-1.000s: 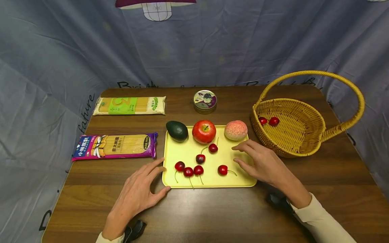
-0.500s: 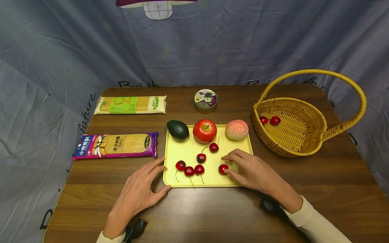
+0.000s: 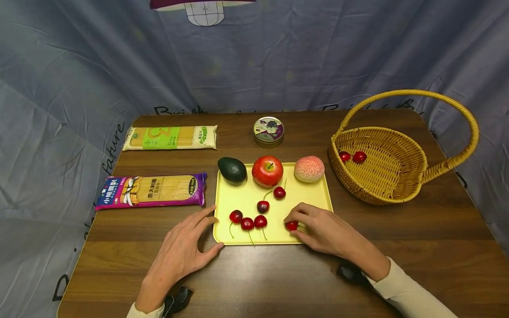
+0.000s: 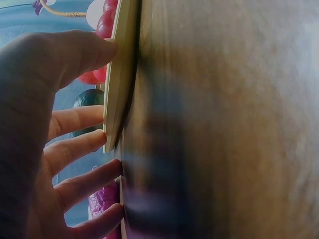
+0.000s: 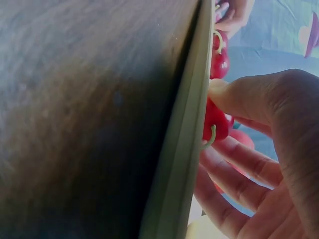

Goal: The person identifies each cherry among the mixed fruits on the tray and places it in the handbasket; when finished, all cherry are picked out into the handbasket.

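Note:
On the yellow tray [image 3: 318, 198], my right hand [image 3: 328, 229] reaches in from the right and pinches a cherry [image 3: 291, 225] between thumb and fingers near the front edge. In the right wrist view the thumb lies against that red cherry [image 5: 214, 122], its green stem showing. At the tray's front left corner my left hand [image 3: 180, 247] rests with fingers spread, thumb and fingertips touching the rim. Several other cherries [image 3: 247, 224] lie on the tray, left of the right hand. Along its back edge sit an avocado [image 3: 232, 171], an apple [image 3: 267, 171] and a peach [image 3: 309, 168].
A wicker basket [image 3: 377, 194] with a tall handle stands to the right, two cherries [image 3: 359, 157] inside. Two pasta packs, one green and white [image 3: 169, 138], one purple [image 3: 151, 191], lie on the left. A round tin [image 3: 268, 132] stands behind the tray.
My right hand has moved left and down from the tray's right side, and its fingers have closed on the front cherry. The left hand has stayed at the tray's corner.

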{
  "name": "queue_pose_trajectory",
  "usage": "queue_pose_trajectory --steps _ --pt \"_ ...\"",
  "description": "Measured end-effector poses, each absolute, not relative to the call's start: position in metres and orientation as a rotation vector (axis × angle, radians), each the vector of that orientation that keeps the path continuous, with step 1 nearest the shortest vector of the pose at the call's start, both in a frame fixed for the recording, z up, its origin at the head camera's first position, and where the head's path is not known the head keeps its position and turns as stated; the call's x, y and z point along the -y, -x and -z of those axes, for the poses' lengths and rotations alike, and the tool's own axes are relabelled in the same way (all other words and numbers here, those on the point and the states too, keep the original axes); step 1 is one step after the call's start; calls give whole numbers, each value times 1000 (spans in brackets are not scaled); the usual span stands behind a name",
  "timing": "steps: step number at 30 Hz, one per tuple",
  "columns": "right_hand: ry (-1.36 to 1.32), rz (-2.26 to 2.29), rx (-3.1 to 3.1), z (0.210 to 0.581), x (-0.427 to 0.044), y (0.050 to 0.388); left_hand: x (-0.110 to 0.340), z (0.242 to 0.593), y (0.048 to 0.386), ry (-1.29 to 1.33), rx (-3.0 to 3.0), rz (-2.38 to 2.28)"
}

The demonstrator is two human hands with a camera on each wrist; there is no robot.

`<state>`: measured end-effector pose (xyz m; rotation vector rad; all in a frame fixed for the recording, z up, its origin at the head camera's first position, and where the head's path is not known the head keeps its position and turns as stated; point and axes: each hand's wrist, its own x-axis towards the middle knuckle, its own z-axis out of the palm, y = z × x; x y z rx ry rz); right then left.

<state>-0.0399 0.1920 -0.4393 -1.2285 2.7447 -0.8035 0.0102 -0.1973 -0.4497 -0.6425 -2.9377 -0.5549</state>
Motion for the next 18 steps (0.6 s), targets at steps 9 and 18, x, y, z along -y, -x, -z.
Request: queue_pose_trajectory --steps 9,18 --pt "1264 791 -2782 437 -195 42 197 448 -9 646 2957 573" --pt "1244 773 -2907 421 -209 55 197 447 -10 634 2966 566"
